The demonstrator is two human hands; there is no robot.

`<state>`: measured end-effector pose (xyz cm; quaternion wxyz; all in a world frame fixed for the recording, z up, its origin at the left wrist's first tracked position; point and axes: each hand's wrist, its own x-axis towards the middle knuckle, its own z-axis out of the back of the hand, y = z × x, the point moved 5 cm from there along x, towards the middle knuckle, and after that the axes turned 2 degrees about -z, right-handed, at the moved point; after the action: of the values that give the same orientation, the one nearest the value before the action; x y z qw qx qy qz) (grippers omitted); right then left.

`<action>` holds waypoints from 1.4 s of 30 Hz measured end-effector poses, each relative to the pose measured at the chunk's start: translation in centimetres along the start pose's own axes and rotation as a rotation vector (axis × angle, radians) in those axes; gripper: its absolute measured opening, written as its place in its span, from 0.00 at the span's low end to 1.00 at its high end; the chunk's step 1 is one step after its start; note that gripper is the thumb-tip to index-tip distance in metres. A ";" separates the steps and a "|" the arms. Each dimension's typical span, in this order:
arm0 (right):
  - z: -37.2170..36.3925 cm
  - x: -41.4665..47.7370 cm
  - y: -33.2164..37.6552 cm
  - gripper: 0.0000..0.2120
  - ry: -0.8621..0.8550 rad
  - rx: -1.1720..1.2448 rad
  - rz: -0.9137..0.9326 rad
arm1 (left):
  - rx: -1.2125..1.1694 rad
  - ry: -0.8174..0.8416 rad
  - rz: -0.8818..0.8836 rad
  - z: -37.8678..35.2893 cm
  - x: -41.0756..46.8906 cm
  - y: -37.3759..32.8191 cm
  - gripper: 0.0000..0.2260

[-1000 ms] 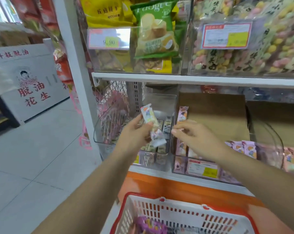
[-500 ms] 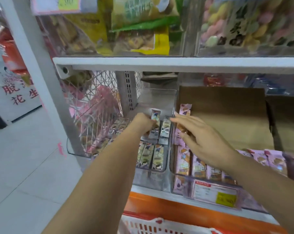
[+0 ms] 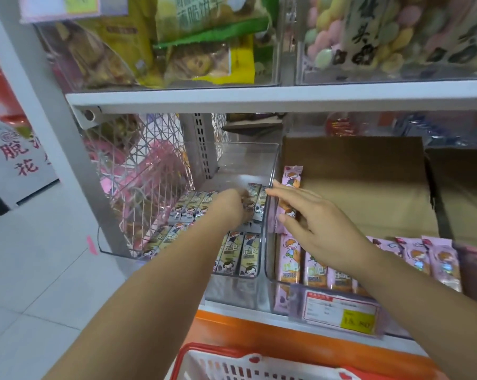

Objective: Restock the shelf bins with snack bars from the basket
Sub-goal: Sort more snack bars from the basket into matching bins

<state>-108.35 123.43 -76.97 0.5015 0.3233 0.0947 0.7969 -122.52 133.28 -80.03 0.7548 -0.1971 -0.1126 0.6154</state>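
Bottom centre, the red-rimmed white plastic basket (image 3: 232,364) sits below the white shelf (image 3: 245,314). Mid-frame, the right hand (image 3: 314,223), fingers straight and apart, touches the clear plastic bin (image 3: 248,157). The left hand (image 3: 230,205) reaches among grey-wrapped snack bars (image 3: 230,252); I cannot tell whether its fingers clamp one. Lay bars flat, matching the rows, filling rearward.

Both forearms show bare to the near edge; the left hand (image 3: 231,204) and right hand (image 3: 321,224) are bare, nails short.
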 end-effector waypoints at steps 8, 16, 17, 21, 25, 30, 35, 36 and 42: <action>0.8 -1.6 0.8 0.23 0.027 -0.097 -0.036 | 0.001 -0.069 0.004 1.2 -3.3 -1.3 0.24; 1.1 -11.5 6.4 0.10 -0.231 -0.019 0.245 | -0.515 -0.692 -0.381 1.0 -18.2 -0.1 0.12; 0.3 -13.0 6.2 0.10 -0.189 -0.014 0.229 | -0.527 -0.726 -0.384 -0.4 -19.8 0.6 0.12; -4.4 -18.8 3.3 0.10 0.200 -0.076 -0.011 | -0.564 -0.660 -0.277 -8.2 -24.3 3.9 0.10; -9.4 -25.5 -2.6 0.12 0.573 -0.133 -0.307 | -0.497 -0.446 -0.147 -16.7 -26.3 6.8 0.12; -12.7 -31.4 -7.4 0.18 0.870 -0.259 -0.484 | -0.287 -0.127 -0.088 -24.8 -27.0 9.0 0.10; -15.7 -32.8 -8.9 0.22 1.011 -0.408 -0.391 | 0.063 0.289 0.020 -30.3 -27.4 11.5 0.17; -16.3 -32.8 -9.0 0.23 1.021 -0.459 -0.362 | 0.087 0.385 0.058 -31.1 -27.6 12.2 0.18; -18.2 -33.2 -10.0 0.14 1.045 -0.452 -0.390 | 0.106 0.519 0.059 -32.3 -28.1 13.0 0.19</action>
<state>-102.57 102.80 -109.75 0.5816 -0.2491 0.2145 0.7441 -126.74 102.94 -112.64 0.7493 -0.3116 0.1233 0.5712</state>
